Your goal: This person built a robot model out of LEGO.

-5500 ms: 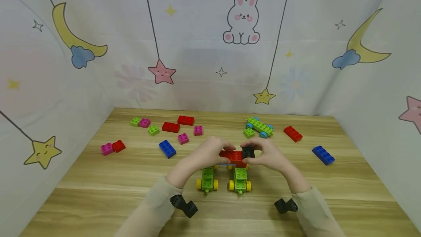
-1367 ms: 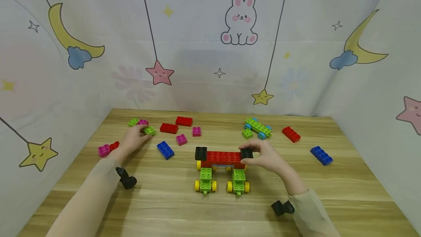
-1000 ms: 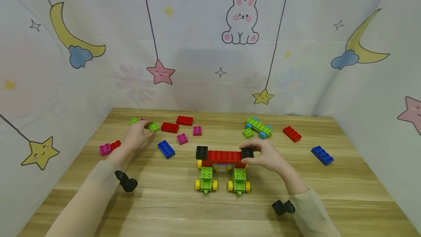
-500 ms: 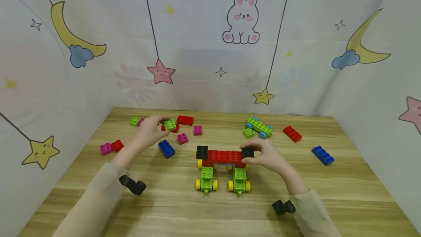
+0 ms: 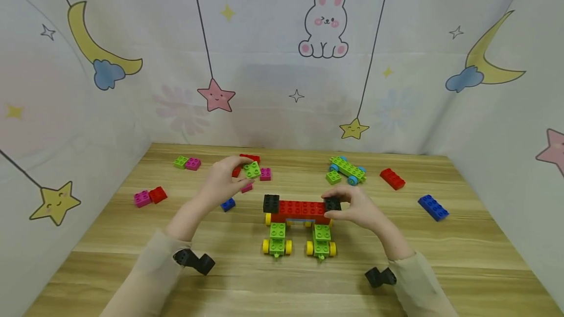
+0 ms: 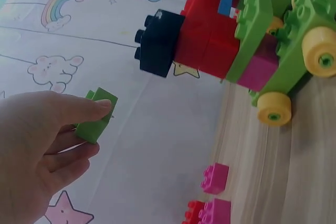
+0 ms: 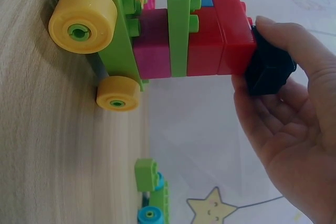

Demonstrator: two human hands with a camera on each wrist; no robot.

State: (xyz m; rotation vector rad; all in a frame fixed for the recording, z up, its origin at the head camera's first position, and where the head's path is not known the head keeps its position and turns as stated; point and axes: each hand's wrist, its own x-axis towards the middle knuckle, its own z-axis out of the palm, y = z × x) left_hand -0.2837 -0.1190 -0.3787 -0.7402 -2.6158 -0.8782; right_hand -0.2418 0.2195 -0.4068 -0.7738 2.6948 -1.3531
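Note:
My left hand [image 5: 222, 180] pinches a small lime-green building brick [image 5: 252, 170] between thumb and fingers, held up left of a brick vehicle. That vehicle has two green wheeled bases [image 5: 277, 246] with yellow wheels, and a red brick bridge [image 5: 301, 208] spanning them. Black bricks sit on its two ends; the left black brick [image 5: 270, 203] stands free of any hand. My right hand [image 5: 354, 208] grips the right black brick [image 7: 270, 64] at the end of the red bridge. Magenta bricks [image 7: 152, 43] show under the bridge in the right wrist view.
A green wheeled base [image 5: 348, 169] with blue wheels lies at the back, a green brick [image 5: 333, 177] beside it. To the right lie a red brick [image 5: 392, 179] and a blue brick [image 5: 433, 207]. Magenta bricks [image 5: 142, 198] and other loose bricks lie on the left.
My left hand has left the vehicle, picked up the green brick from the back left and carried it rightward. A black brick now sits on the vehicle's left end. The right hand stays in place.

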